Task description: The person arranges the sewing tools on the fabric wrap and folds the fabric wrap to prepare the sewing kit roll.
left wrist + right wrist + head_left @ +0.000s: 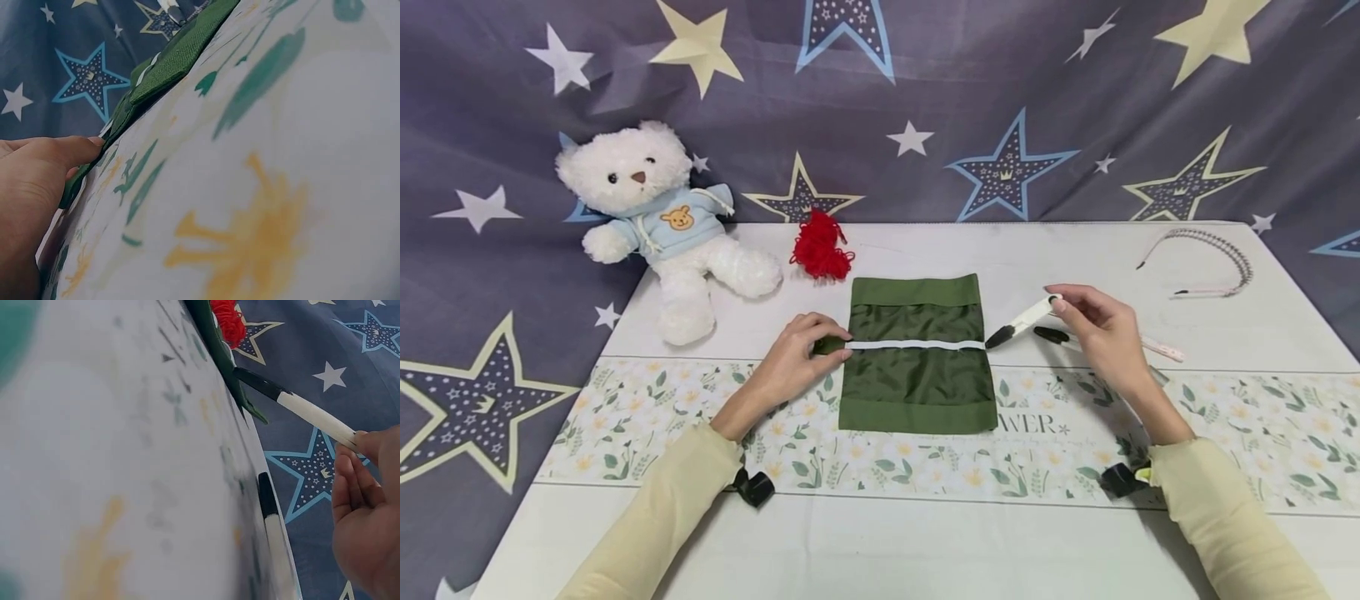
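A dark green cloth (pixel 917 379) with wide hems along its far and near edges lies flat, a narrow white strip (pixel 910 344) running across its middle. At the strip's left end my left hand (pixel 797 350) pinches the cloth's edge, thumb and fingers on either side of a small green piece. My right hand (pixel 1093 325) holds a slim white stick-like tool (pixel 1033 315) by its far end, between thumb and fingertips. Its black tapered tip points down-left, right at the strip's right end. A second white stick (pixel 275 540) with a black tip lies under the right hand.
Red yarn (pixel 822 246) lies behind the cloth. A white teddy bear (pixel 681 225) in a blue hoodie sits at the back left. A headband (pixel 1213 258) lies at the back right, and a pale pink strip (pixel 1163 348) beside the right hand.
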Available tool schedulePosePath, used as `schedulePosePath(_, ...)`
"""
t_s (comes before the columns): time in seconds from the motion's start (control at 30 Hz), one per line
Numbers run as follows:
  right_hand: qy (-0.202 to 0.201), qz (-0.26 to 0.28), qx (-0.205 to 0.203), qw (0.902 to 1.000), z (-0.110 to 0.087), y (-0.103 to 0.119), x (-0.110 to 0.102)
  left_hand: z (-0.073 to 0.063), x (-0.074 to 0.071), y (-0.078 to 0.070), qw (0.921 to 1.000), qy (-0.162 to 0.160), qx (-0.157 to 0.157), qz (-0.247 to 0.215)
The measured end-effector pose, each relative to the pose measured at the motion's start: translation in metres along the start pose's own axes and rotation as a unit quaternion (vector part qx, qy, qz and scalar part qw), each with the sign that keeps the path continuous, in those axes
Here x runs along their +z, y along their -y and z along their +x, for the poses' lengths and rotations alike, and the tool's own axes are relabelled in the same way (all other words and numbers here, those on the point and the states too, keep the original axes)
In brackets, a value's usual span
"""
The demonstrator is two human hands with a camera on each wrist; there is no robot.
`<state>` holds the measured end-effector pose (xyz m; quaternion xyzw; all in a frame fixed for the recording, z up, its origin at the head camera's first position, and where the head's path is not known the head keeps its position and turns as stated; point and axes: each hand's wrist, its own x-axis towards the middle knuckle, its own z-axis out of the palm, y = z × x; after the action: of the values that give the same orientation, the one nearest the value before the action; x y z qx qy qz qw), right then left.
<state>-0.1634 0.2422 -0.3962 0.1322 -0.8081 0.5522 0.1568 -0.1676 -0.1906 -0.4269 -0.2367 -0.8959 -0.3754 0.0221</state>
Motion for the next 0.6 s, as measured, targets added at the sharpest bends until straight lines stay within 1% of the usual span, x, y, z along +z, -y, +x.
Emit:
schedulePosePath(0.17,-0.005,0.025,0.0,0.9997,0.007,0.002,0.003,0.001,0.0,0.0,1.0,-0.001,0.007,0.002)
schedulePosePath(0.37,0.008,0.067,0.003,0.9977,0.014,0.002,0.016,0.001,0.0,0.0,1.0,0.0,0.004,0.0)
schedulePosePath(0.6,0.026,0.074,0.004,0.9969,0.023,0.0,0.033,0.0,0.0,0.001,1.0,0.0,0.001,-0.003)
